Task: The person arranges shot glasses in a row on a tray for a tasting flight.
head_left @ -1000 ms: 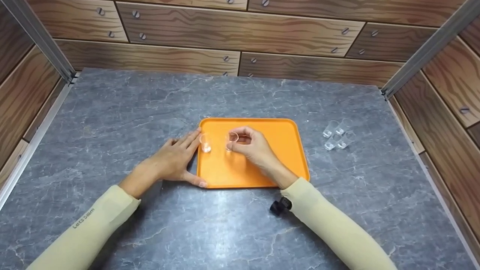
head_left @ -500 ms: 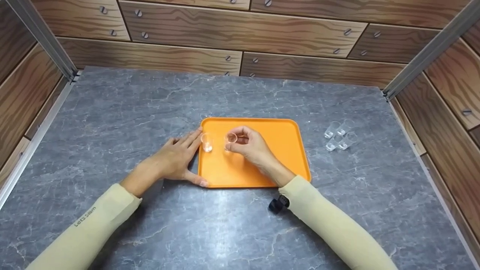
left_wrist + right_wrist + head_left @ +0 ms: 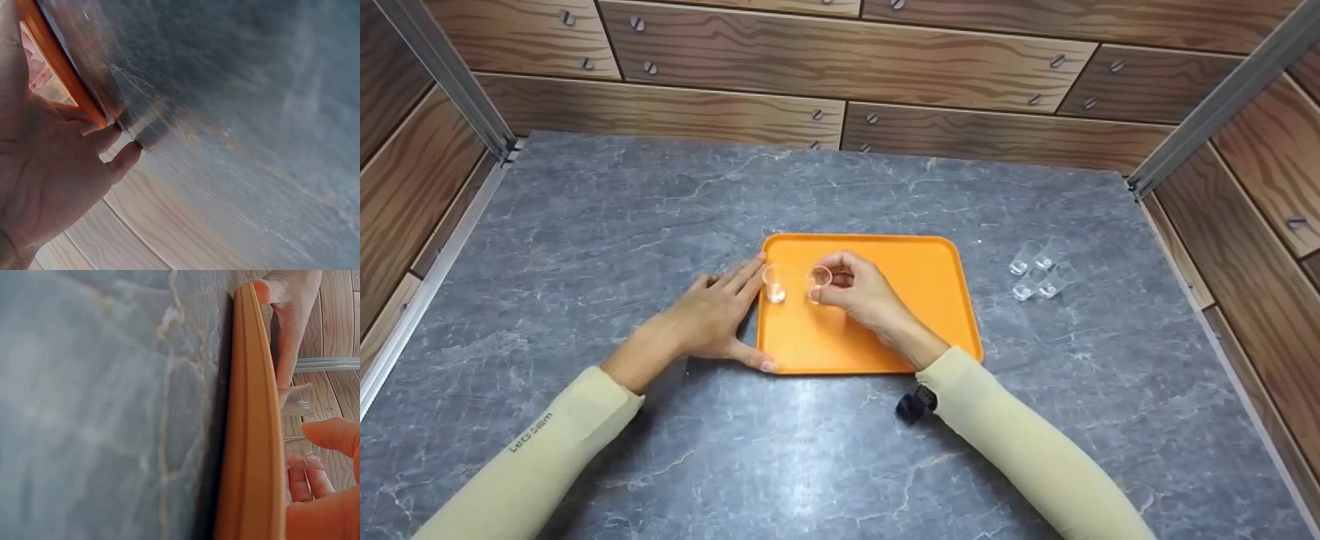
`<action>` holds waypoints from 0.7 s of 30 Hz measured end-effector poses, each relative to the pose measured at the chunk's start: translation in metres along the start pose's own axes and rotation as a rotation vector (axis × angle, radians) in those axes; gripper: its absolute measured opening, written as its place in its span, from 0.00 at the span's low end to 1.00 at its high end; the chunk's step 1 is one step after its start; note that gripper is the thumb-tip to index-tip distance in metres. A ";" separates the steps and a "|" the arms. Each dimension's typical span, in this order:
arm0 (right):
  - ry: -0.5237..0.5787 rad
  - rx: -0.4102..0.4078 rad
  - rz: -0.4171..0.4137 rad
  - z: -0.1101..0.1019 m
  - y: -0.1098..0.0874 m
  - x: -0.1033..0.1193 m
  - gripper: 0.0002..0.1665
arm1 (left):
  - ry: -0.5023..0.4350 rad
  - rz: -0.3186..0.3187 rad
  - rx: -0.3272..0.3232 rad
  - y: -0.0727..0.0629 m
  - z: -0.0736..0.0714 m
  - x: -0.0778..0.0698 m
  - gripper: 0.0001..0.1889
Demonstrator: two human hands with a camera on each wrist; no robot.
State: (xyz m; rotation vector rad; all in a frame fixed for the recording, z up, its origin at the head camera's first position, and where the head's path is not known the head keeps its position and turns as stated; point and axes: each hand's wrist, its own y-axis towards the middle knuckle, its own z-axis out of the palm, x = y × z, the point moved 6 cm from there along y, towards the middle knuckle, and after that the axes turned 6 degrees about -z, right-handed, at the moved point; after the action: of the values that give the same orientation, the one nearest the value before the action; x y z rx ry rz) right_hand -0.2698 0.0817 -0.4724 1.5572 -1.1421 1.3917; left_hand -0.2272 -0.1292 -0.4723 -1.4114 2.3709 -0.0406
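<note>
An orange tray [image 3: 840, 352] lies on the grey marbled table. My left hand [image 3: 716, 319] is spread along its left side, fingertips at the upper left edge and thumb at the lower left corner. In the left wrist view, the left hand [image 3: 50, 169] touches the tray's rim [image 3: 62, 67]. My right hand [image 3: 866, 289] pinches a clear shot glass [image 3: 819, 276] upright over the tray, between thumb and fingers; whether its base touches the tray I cannot tell. Another clear shot glass [image 3: 775, 291] stands on the tray just inside the left rim, beside my left fingertips.
Several more clear shot glasses [image 3: 1050, 286] stand grouped on the table [image 3: 1110, 360] to the right of the tray. Wood-patterned walls [image 3: 840, 60] enclose the table at the back and sides, with metal posts [image 3: 1207, 105] at the back corners.
My right hand has shifted slightly left over the tray with the pinched shot glass, closer to the other one. My left hand has kept its place at the tray's edge.
</note>
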 end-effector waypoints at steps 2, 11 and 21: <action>-0.007 0.005 0.004 0.000 -0.001 0.000 0.22 | 0.003 0.001 0.003 0.000 0.001 0.000 0.75; -0.028 0.020 0.013 0.001 0.001 0.000 0.24 | 0.017 -0.006 0.010 0.001 0.001 0.001 0.76; -0.040 0.029 0.015 0.002 0.003 0.001 0.23 | 0.013 0.003 0.002 0.000 0.001 0.001 0.75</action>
State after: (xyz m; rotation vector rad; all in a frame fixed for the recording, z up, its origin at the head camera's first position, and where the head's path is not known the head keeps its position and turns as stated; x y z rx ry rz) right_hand -0.2717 0.0786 -0.4720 1.6063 -1.1647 1.3982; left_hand -0.2276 -0.1296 -0.4738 -1.4106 2.3830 -0.0511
